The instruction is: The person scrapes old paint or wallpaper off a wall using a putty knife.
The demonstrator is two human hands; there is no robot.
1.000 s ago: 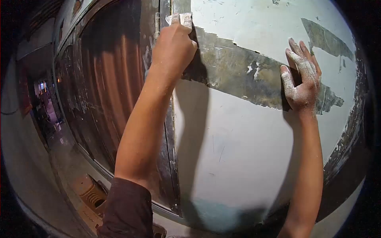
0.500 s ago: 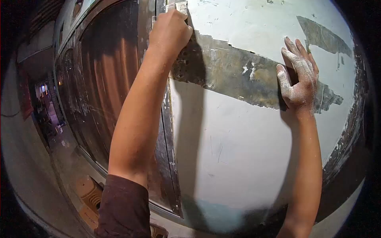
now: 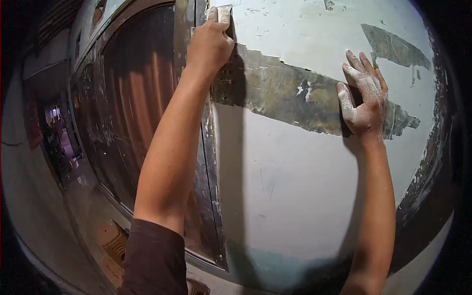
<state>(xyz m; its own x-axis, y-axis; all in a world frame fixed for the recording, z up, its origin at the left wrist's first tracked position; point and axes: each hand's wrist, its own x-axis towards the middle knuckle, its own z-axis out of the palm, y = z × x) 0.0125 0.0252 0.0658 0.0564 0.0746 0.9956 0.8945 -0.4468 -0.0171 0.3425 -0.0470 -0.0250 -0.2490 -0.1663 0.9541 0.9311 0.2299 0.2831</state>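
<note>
My left hand (image 3: pixel 210 46) is raised at the top of the view, closed around a scraper (image 3: pixel 224 14). The scraper's flat, pale-smeared blade lies near the wall's edge beside the door frame; its handle is hidden in my fist. On the right, my right hand (image 3: pixel 366 96) is open, with fingers stretched upward, touching or very near the wall. White powder coats its thumb and fingers. Between the hands runs a bare grey-brown strip (image 3: pixel 275 91) with ragged edges, where the white coating (image 3: pixel 290 182) is gone.
A dark wooden door frame (image 3: pixel 206 167) borders the wall on the left, around a brown curtain (image 3: pixel 142 93). Below it, brown stools (image 3: pixel 114 241) stand on the floor. Another bare patch (image 3: pixel 393 46) shows at upper right. A passage recedes at far left.
The view has shifted slightly. My left hand sits a little lower against the wall, and more of the scraper blade shows. My right hand keeps its place on the wall.
</note>
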